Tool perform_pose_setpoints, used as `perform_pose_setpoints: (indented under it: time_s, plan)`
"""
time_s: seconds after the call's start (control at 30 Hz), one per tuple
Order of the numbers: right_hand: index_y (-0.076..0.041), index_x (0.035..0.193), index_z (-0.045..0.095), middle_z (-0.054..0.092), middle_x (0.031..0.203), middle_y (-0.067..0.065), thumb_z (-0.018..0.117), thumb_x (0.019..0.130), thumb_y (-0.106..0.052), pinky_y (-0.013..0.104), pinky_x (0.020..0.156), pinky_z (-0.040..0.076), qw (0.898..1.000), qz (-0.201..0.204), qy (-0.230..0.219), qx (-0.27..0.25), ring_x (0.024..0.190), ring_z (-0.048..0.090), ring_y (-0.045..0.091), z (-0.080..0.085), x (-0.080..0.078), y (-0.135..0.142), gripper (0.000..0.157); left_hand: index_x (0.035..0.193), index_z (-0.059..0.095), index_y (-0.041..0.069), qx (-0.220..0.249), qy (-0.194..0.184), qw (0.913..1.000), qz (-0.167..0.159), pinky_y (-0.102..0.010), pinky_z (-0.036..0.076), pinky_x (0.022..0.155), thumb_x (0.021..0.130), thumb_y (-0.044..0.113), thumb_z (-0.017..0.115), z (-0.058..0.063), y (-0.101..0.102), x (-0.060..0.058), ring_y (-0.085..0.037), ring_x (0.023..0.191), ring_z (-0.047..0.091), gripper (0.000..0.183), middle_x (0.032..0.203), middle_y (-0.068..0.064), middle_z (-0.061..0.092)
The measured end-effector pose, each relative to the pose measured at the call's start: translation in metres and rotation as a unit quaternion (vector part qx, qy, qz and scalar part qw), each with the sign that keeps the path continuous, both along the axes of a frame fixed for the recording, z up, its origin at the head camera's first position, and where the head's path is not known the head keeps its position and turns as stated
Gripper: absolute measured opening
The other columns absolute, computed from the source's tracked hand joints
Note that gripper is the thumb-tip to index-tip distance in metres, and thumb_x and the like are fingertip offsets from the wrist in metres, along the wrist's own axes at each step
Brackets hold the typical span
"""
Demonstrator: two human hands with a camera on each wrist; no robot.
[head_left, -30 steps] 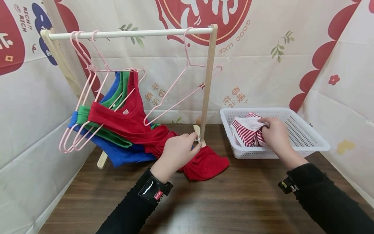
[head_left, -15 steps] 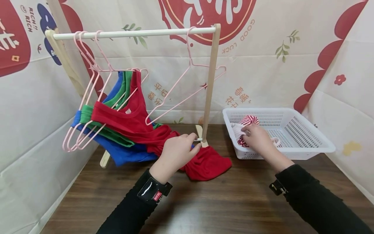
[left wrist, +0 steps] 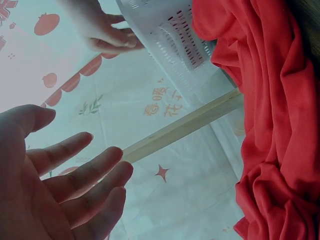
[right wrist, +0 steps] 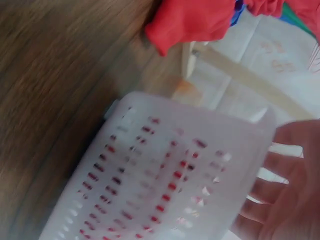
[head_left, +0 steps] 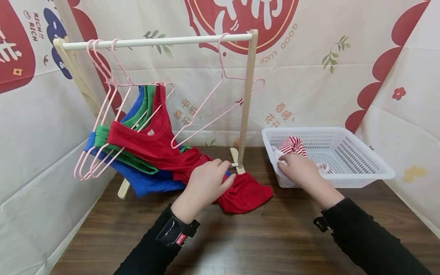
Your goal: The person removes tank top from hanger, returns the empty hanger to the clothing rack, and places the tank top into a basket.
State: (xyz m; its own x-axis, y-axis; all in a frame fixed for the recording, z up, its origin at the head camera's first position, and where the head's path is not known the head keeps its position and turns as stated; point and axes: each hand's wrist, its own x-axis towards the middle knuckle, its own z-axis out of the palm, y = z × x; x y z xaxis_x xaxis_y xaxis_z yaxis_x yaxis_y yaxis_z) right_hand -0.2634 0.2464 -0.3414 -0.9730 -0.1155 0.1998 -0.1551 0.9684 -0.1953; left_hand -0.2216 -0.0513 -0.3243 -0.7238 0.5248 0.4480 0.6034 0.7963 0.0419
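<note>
My left hand (head_left: pixel 206 179) hovers by the foot of the wooden rack post (head_left: pixel 248 99), over a red tank top (head_left: pixel 151 145) whose lower end trails on the table. In the left wrist view its fingers (left wrist: pixel 75 180) are spread and hold nothing. My right hand (head_left: pixel 299 168) is at the left side of a white plastic basket (head_left: pixel 364 168), over a red-and-white striped garment (head_left: pixel 293 146) with a white part. The right wrist view shows its fingers (right wrist: pixel 270 190) behind the basket rim; the tips are hidden, so I cannot tell whether they pinch the cloth.
On the rack's white rod (head_left: pixel 154 41), pink hangers carry the red, a green (head_left: pixel 137 162) and a blue top (head_left: pixel 144 184) at the left. A bare pink hanger (head_left: pixel 203 106) hangs near the right post. Printed cloth walls (head_left: pixel 309 95) enclose the brown table (head_left: pixel 261 240).
My right hand has moved left in the basket, and the striped garment has gone from held up to lying at the left end. My left hand's fingers have loosened slightly.
</note>
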Motion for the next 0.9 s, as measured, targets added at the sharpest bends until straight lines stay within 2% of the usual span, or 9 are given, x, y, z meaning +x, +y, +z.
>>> perform_pose_setpoints:
  time_s: [0.07, 0.23, 0.4, 0.6, 0.77, 0.9]
  plan:
    - [-0.003, 0.114, 0.069, 0.066, 0.115, 0.021, 0.049, 0.093, -0.025, 0.057, 0.079, 0.048, 0.999, 0.003, 0.032, -0.008, 0.105, 0.061, 0.04, 0.003, 0.006, -0.005, 0.036, 0.112, 0.068, 0.014, 0.004, 0.014, 0.9999, -0.006, -0.025, 0.052, 0.064, 0.092, 0.038, 0.064, 0.001, -0.003, 0.002, -0.015, 0.081, 0.065, 0.032, 0.099, -0.001, 0.068]
    - [-0.004, 0.114, 0.069, 0.066, 0.115, 0.02, 0.056, 0.093, -0.024, 0.056, 0.081, 0.048, 0.995, 0.034, 0.088, -0.021, 0.108, 0.061, 0.038, 0.011, 0.021, -0.019, 0.032, 0.109, 0.068, 0.013, 0.018, 0.052, 0.9982, -0.024, -0.026, 0.052, 0.064, 0.09, 0.035, 0.068, 0.005, -0.013, 0.009, -0.016, 0.082, 0.064, 0.03, 0.098, -0.002, 0.068]
    - [-0.007, 0.11, 0.071, 0.067, 0.111, 0.014, 0.06, 0.093, -0.025, 0.054, 0.08, 0.049, 0.991, 0.063, 0.113, -0.029, 0.105, 0.062, 0.034, 0.018, 0.034, -0.031, 0.027, 0.107, 0.068, 0.012, 0.031, 0.098, 0.9938, -0.042, -0.027, 0.053, 0.065, 0.089, 0.033, 0.069, 0.01, -0.024, 0.009, -0.017, 0.082, 0.065, 0.029, 0.095, -0.003, 0.068]
    - [-0.009, 0.106, 0.073, 0.07, 0.104, 0.008, 0.061, 0.092, -0.023, 0.051, 0.079, 0.05, 0.984, 0.093, 0.147, -0.034, 0.1, 0.065, 0.029, 0.026, 0.047, -0.04, 0.023, 0.108, 0.069, 0.011, 0.055, 0.136, 0.9885, -0.037, -0.03, 0.054, 0.066, 0.086, 0.031, 0.072, 0.019, -0.037, 0.013, -0.02, 0.084, 0.065, 0.03, 0.098, -0.004, 0.069]
    - [-0.009, 0.104, 0.073, 0.07, 0.099, 0.006, 0.064, 0.09, -0.021, 0.049, 0.079, 0.05, 0.979, 0.107, 0.169, -0.034, 0.098, 0.065, 0.027, 0.029, 0.054, -0.044, 0.021, 0.107, 0.069, 0.01, 0.073, 0.153, 0.9851, -0.029, -0.034, 0.055, 0.069, 0.085, 0.03, 0.072, 0.025, -0.048, 0.019, -0.022, 0.086, 0.064, 0.03, 0.099, -0.006, 0.068]
    - [-0.009, 0.103, 0.073, 0.07, 0.098, 0.006, 0.065, 0.09, -0.02, 0.048, 0.079, 0.05, 0.977, 0.116, 0.176, -0.034, 0.097, 0.064, 0.027, 0.031, 0.059, -0.045, 0.02, 0.106, 0.069, 0.007, 0.107, 0.182, 0.9769, -0.031, -0.039, 0.056, 0.074, 0.087, 0.028, 0.07, 0.029, -0.058, 0.021, -0.025, 0.089, 0.065, 0.029, 0.102, -0.01, 0.068]
